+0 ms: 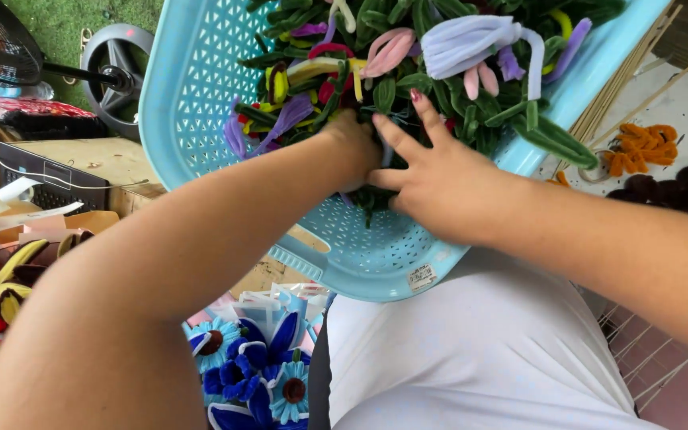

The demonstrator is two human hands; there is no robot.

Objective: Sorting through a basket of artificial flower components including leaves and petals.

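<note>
Light blue perforated basket [201,87] rests tilted on the person's lap, filled with fuzzy wire flowers [455,48] on green stems. Left hand [352,147] is closed around the stem bunch at the basket's lower end. Right hand [439,183] lies beside it, fingers spread, pressing the stems. Gathering appears under way; bunch not lifted. Blue flowers [256,374] lie below

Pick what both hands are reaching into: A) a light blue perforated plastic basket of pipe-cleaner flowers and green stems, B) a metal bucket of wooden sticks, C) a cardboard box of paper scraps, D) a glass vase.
A: the left hand and right hand press among green stems inside the light blue perforated basket.
</note>
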